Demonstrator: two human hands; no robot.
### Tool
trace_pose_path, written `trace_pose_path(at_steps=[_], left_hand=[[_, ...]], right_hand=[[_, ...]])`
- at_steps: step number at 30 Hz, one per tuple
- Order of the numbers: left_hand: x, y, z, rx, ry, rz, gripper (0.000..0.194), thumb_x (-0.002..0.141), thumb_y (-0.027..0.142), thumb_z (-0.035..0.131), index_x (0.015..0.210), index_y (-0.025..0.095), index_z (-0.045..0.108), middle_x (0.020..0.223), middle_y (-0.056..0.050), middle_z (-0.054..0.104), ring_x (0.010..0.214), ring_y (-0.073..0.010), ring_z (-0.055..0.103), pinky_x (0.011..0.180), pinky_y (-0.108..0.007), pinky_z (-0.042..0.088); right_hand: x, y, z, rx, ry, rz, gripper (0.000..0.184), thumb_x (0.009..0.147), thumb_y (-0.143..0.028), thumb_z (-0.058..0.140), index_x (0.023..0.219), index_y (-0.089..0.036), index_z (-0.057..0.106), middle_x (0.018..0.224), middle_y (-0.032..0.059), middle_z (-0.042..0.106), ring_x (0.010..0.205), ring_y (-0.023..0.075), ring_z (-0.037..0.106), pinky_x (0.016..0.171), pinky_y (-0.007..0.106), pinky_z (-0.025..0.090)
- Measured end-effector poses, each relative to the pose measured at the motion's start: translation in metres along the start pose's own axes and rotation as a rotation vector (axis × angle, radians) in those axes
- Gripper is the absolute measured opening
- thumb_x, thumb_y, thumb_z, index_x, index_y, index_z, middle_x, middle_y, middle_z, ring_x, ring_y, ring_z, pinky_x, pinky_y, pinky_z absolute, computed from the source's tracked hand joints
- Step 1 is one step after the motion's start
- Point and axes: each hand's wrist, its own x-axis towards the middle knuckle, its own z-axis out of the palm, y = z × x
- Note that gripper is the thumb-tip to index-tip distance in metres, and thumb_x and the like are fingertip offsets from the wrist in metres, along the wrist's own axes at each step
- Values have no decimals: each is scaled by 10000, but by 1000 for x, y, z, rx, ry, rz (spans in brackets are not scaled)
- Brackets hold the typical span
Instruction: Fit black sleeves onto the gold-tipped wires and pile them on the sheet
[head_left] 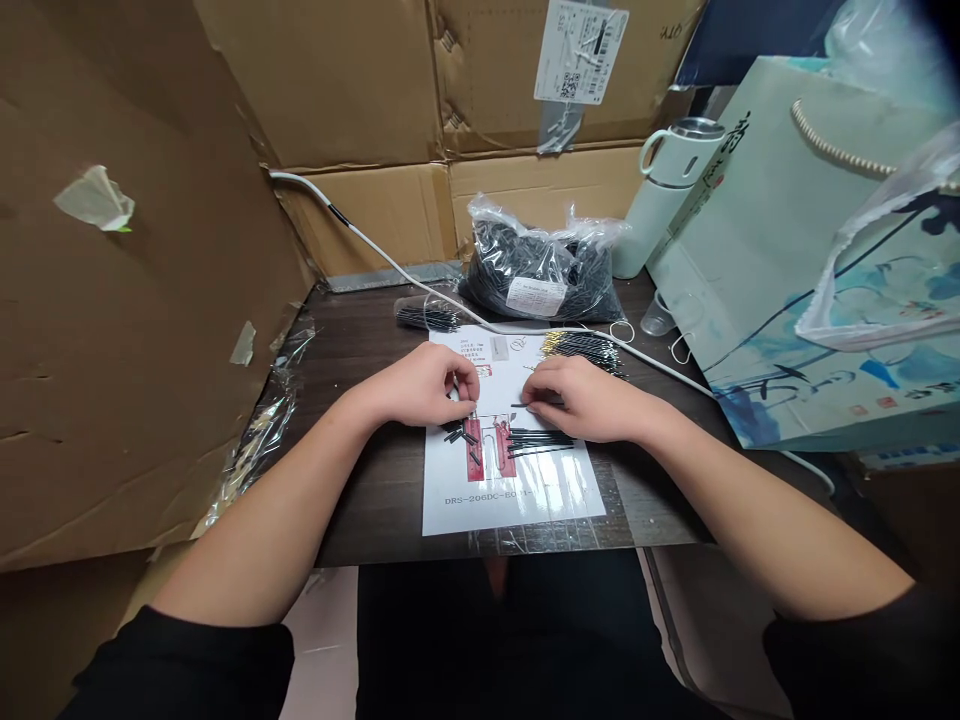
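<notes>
Black thin wires (536, 440) on white sheet (517, 500), bench (360, 500).
Left hand (424, 385) and right hand (581, 398) pinch one; light, springy, best held near ends.

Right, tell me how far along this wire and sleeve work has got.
Done, it seems: a small row of black wires lies on the instruction sheet under the right hand. In hand: both hands pinch one thin piece between them; the left hand sits above short black sleeve pieces. Left: a loose wire bundle, a small bag and the large full bag behind.
</notes>
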Motion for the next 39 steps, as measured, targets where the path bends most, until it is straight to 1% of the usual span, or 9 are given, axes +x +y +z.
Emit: trace_pose_path(at_steps=[3,12,16,20,24,31,34,37,39], left_hand=[[-1,-2,-2,41,-52,-23,76,764,217,726,778,155,767,743,-12,740,664,-107,592,630,-213,434],[-4,2,-3,82,-143,-28,40,731,191,716,744,170,747,728,8,723,661,-110,578,625,-220,428],[-3,3,-3,63,-142,-39,90,760,197,694,694,164,744,668,-1,703,620,-112,558,609,-230,409],[-3,3,-2,29,-134,-43,101,752,197,692,668,157,730,639,-10,686,600,-115,546,587,-234,385],[-3,2,0,44,-147,-72,86,744,212,692,691,163,738,654,-7,693,614,-117,564,608,-234,406],[-3,-1,1,48,-143,-29,82,739,239,725,719,161,743,701,-7,703,625,-114,560,601,-232,406],[-2,3,3,-18,-98,-6,79,772,240,737,763,166,762,684,-6,694,612,-103,546,573,-215,394],[1,8,11,-219,-50,-39,116,832,271,742,858,160,760,646,-3,676,549,-88,529,533,-198,395],[4,9,20,-357,0,-56,164,855,304,759,896,145,746,699,-30,713,558,-88,557,531,-194,419]], right_hand=[[0,-5,-3,11,-47,17,92,980,-164,645,948,-155,730,913,70,714,827,198,615,800,327,444],[-3,-18,-12,59,-172,-3,254,1029,-194,604,788,-171,680,750,28,691,667,149,548,704,312,385],[-3,-12,-15,-35,-76,42,231,1022,-204,597,808,-169,680,789,44,692,720,168,573,731,319,398],[-6,0,-17,-270,55,192,127,983,-223,627,906,-153,700,919,96,709,815,214,610,754,346,412],[-7,8,-16,-381,35,300,89,962,-221,648,921,-168,708,961,105,715,862,240,628,745,356,404],[-4,8,-11,-425,28,336,85,963,-172,618,930,-167,697,996,120,720,870,249,642,693,361,372],[-4,9,-10,-423,24,308,121,985,-181,605,928,-161,709,996,132,718,861,258,640,677,365,357],[-3,9,-10,-433,13,298,143,1005,-187,594,922,-154,706,981,141,712,832,254,628,669,368,343],[-3,9,-9,-448,3,304,139,1003,-173,583,916,-152,690,977,143,704,805,247,615,664,370,330]])
